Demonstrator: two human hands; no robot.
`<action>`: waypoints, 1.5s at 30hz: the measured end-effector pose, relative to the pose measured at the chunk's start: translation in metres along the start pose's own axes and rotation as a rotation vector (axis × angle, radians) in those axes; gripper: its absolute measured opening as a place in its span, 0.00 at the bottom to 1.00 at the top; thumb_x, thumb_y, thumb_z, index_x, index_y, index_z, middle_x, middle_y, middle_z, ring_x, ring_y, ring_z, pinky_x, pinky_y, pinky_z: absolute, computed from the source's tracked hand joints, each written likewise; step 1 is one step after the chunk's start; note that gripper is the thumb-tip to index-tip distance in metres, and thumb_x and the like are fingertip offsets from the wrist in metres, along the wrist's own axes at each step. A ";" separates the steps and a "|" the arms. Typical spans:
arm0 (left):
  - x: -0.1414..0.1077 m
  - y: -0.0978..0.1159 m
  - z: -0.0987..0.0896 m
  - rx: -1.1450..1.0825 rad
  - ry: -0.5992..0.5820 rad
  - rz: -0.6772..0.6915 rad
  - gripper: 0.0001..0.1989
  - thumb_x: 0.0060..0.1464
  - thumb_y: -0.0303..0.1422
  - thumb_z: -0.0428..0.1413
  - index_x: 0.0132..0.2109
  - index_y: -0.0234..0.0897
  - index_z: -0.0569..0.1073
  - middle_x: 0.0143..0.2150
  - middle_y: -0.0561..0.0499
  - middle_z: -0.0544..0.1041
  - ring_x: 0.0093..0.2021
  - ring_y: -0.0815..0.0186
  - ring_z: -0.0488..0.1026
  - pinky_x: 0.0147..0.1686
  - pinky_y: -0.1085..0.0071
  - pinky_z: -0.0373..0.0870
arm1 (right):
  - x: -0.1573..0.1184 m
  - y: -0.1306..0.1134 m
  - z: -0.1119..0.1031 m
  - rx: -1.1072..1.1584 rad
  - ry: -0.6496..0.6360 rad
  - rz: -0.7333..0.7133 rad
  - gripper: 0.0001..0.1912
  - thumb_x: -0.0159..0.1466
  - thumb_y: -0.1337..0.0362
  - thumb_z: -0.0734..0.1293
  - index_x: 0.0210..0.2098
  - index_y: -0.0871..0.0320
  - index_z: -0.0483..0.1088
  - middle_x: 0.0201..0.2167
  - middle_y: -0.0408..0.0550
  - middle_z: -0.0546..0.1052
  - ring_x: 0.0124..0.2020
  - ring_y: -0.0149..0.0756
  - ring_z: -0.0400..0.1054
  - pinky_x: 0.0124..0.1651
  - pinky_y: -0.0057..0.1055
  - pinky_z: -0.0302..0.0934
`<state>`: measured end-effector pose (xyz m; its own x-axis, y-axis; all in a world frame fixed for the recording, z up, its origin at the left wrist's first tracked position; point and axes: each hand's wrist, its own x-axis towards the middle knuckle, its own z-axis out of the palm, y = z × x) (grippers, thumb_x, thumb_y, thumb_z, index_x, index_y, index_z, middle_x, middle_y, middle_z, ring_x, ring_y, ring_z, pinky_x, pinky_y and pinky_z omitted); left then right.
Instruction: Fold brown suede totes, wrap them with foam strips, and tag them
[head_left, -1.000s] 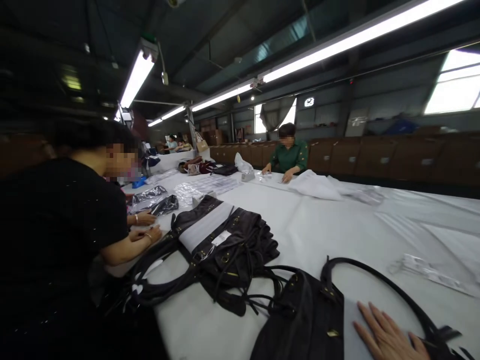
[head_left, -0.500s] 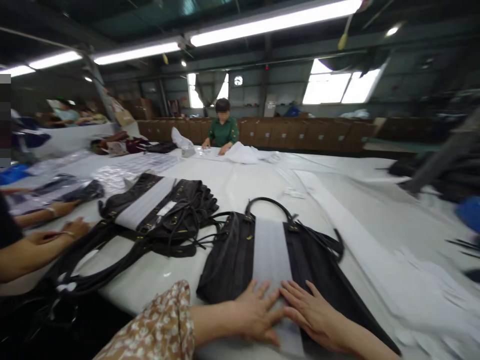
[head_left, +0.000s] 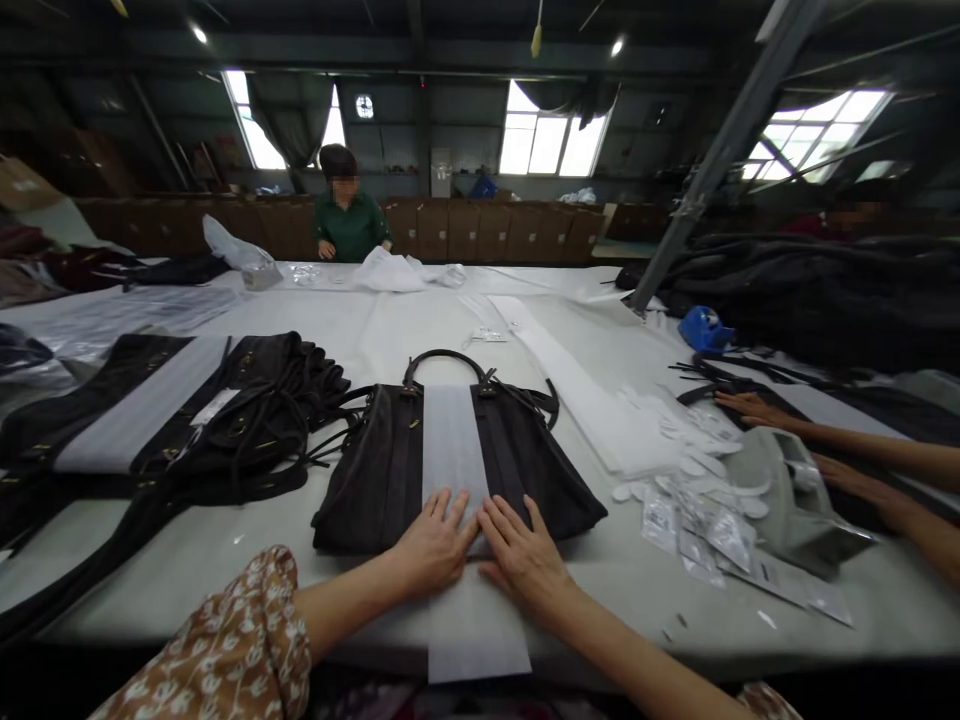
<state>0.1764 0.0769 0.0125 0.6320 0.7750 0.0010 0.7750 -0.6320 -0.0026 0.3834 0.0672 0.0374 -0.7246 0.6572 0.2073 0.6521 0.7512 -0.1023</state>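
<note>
At the far left, a pile of dark bags [head_left: 262, 395] lies on the table [head_left: 660, 590], with a pale band across its top and a white tag [head_left: 215, 405] on it. Beyond, a person in green [head_left: 352, 225] stands at the far side.

Next comes the left hand [head_left: 435, 545], coming from a patterned sleeve [head_left: 225, 640]. It lies palm down with its fingers spread, pressing on a white strip [head_left: 454, 440] close to the lower edge of a single dark bag [head_left: 382, 480]. That bag lies flat directly in front of the wearer, its handle [head_left: 446, 353] pointing away. The strip runs down its middle and on past the lower edge to the table's near side.

The right hand [head_left: 525, 560] lies just beside the left, flat, its fingers close together and the thumb apart; neither hand pinches anything.

The step in hand looks like smoothing and centring the strip. A next move on its loose end would call for a firm palm on the laid part, so it doesn't skew.

Further right are long white sheets [head_left: 577, 390], small clear packets [head_left: 671, 525], a tape dispenser [head_left: 780, 480] and a co-worker's hands [head_left: 862, 485] over another dark item.
</note>
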 end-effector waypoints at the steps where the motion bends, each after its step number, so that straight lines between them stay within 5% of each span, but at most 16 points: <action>1: 0.000 0.001 0.002 0.006 0.002 0.001 0.35 0.58 0.40 0.48 0.67 0.35 0.47 0.67 0.30 0.51 0.64 0.39 0.52 0.58 0.45 0.53 | -0.010 -0.009 -0.004 0.061 -0.046 -0.032 0.38 0.60 0.51 0.67 0.64 0.62 0.54 0.63 0.65 0.59 0.64 0.55 0.50 0.62 0.64 0.38; 3: -0.001 0.000 0.004 0.014 0.006 0.010 0.33 0.59 0.39 0.47 0.68 0.38 0.45 0.67 0.31 0.51 0.64 0.40 0.53 0.58 0.45 0.53 | -0.029 -0.026 -0.009 0.194 -0.165 -0.100 0.44 0.57 0.47 0.67 0.65 0.61 0.51 0.64 0.65 0.56 0.65 0.57 0.47 0.62 0.66 0.35; 7: -0.001 -0.002 0.003 0.039 0.017 0.034 0.33 0.60 0.37 0.46 0.68 0.46 0.42 0.67 0.32 0.52 0.63 0.40 0.56 0.55 0.45 0.56 | -0.046 -0.046 0.002 0.321 -0.233 -0.003 0.27 0.61 0.64 0.61 0.60 0.56 0.60 0.61 0.60 0.63 0.63 0.54 0.54 0.59 0.69 0.38; 13: 0.002 -0.003 0.007 0.103 0.024 0.057 0.35 0.61 0.40 0.47 0.68 0.51 0.36 0.67 0.31 0.52 0.61 0.38 0.59 0.52 0.44 0.59 | -0.035 -0.057 0.033 0.356 -0.002 0.038 0.24 0.58 0.74 0.57 0.53 0.57 0.66 0.53 0.59 0.72 0.59 0.53 0.61 0.58 0.68 0.45; 20: 0.004 -0.003 0.017 0.148 0.058 0.048 0.33 0.62 0.37 0.45 0.68 0.53 0.36 0.66 0.30 0.52 0.60 0.39 0.59 0.51 0.42 0.60 | -0.048 -0.066 0.031 0.209 0.143 -0.038 0.22 0.60 0.75 0.56 0.52 0.59 0.66 0.50 0.57 0.74 0.57 0.46 0.64 0.60 0.59 0.50; 27: 0.005 -0.003 0.020 0.196 0.132 0.060 0.32 0.63 0.37 0.41 0.67 0.53 0.33 0.63 0.27 0.57 0.58 0.36 0.62 0.48 0.43 0.64 | -0.044 -0.076 0.057 0.019 0.626 -0.142 0.15 0.67 0.72 0.53 0.40 0.61 0.71 0.37 0.50 0.80 0.45 0.36 0.72 0.67 0.52 0.28; 30: 0.005 -0.003 0.021 0.200 0.144 0.050 0.32 0.63 0.37 0.42 0.67 0.54 0.32 0.63 0.28 0.58 0.58 0.36 0.63 0.48 0.44 0.64 | -0.041 -0.081 0.067 0.033 0.795 -0.121 0.17 0.68 0.71 0.52 0.35 0.59 0.71 0.32 0.46 0.80 0.40 0.33 0.73 0.68 0.49 0.30; 45: 0.004 -0.001 0.025 0.126 0.100 0.037 0.35 0.62 0.36 0.44 0.67 0.55 0.31 0.65 0.28 0.54 0.60 0.36 0.60 0.49 0.40 0.62 | -0.046 -0.076 0.072 -0.081 0.821 -0.200 0.17 0.68 0.74 0.54 0.31 0.58 0.71 0.29 0.43 0.79 0.36 0.29 0.74 0.68 0.41 0.41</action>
<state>0.1780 0.0806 -0.0128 0.6618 0.7433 0.0979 0.7490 -0.6498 -0.1294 0.3512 -0.0161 -0.0344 -0.4572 0.2358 0.8575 0.5654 0.8213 0.0756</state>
